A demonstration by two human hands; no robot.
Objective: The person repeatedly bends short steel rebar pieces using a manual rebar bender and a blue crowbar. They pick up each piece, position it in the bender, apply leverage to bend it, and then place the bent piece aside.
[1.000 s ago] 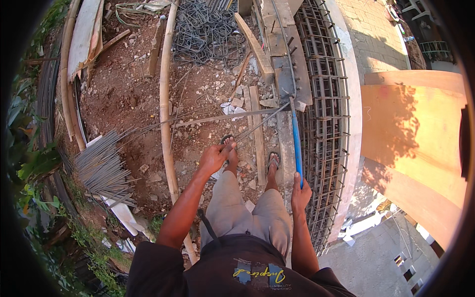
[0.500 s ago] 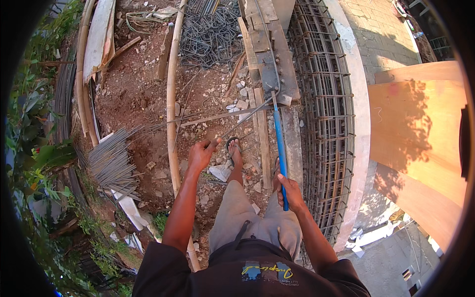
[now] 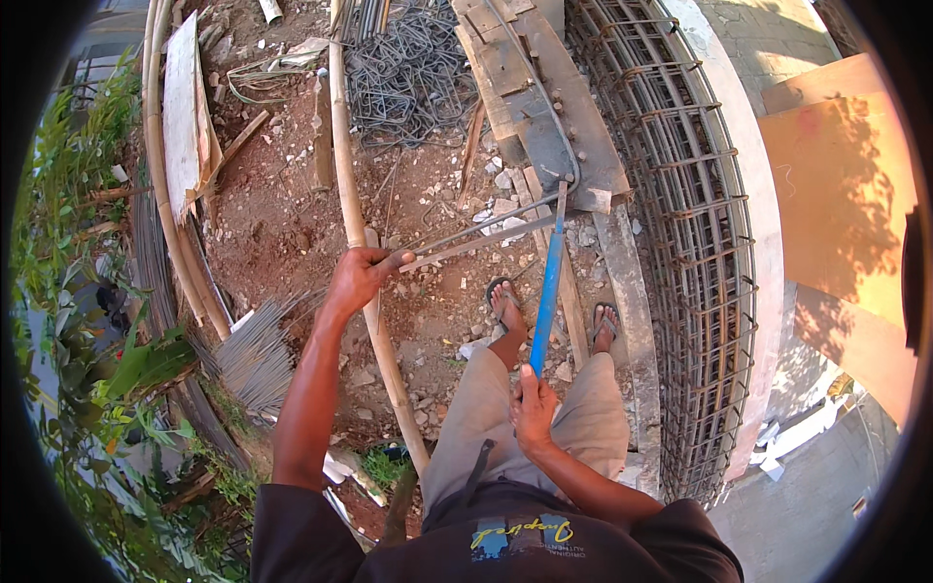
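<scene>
My right hand (image 3: 534,408) is wrapped round the blue handle of a rebar bending bar (image 3: 548,296). The bar's bare metal tip meets a thin steel rod (image 3: 486,224) at the near end of a wooden bending bench (image 3: 595,155) fitted with metal pegs. One part of the rod lies along the bench; from the bend the rest slants down to the left. Fingers closed, my left hand (image 3: 360,280) grips that rod's free end, over a bamboo pole (image 3: 387,364). A flat wooden strip (image 3: 476,243) lies just below the rod.
A long rebar cage (image 3: 695,243) runs along the right, beside a pale concrete edge (image 3: 768,253). Bent steel pieces (image 3: 413,83) are heaped beyond the bench. Cut rods (image 3: 258,361) lie in a bundle at the left. Rubble and a plank (image 3: 562,282) are near my feet.
My left hand has moved up and left with the rod's end, which slants less steeply. My right hand has swung the handle to the left. The view has shifted too.
</scene>
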